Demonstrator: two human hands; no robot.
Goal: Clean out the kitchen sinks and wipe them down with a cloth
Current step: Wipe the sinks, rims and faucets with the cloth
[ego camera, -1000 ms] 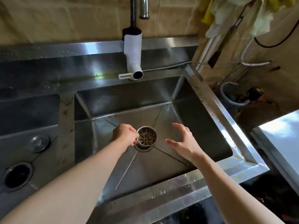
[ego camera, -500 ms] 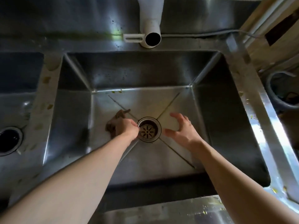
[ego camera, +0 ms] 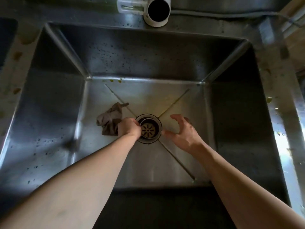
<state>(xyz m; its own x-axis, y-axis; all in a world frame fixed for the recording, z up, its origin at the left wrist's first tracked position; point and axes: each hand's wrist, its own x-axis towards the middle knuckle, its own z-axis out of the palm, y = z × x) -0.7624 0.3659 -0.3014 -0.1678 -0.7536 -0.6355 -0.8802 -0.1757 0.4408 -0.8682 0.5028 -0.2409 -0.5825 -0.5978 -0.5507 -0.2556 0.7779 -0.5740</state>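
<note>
A deep steel sink (ego camera: 148,60) fills the view. At the middle of its floor, the round metal strainer basket (ego camera: 148,129) sits in the drain hole. My left hand (ego camera: 129,128) pinches the strainer's left rim with curled fingers. A crumpled brown cloth (ego camera: 109,120) lies on the sink floor just left of that hand, touching it. My right hand (ego camera: 183,131) hovers to the right of the drain, its fingers spread and slightly bent, holding nothing.
A white faucet spout (ego camera: 158,12) hangs over the back rim. Yellow-green food scraps (ego camera: 116,80) dot the back edge of the sink floor and the right rim (ego camera: 269,100). A second basin (ego camera: 8,35) shows at the far left edge.
My left hand has lowered the strainer from above the floor into the drain hole. The camera has leaned in over the sink, bringing the brown cloth into view. My right hand stays beside the drain.
</note>
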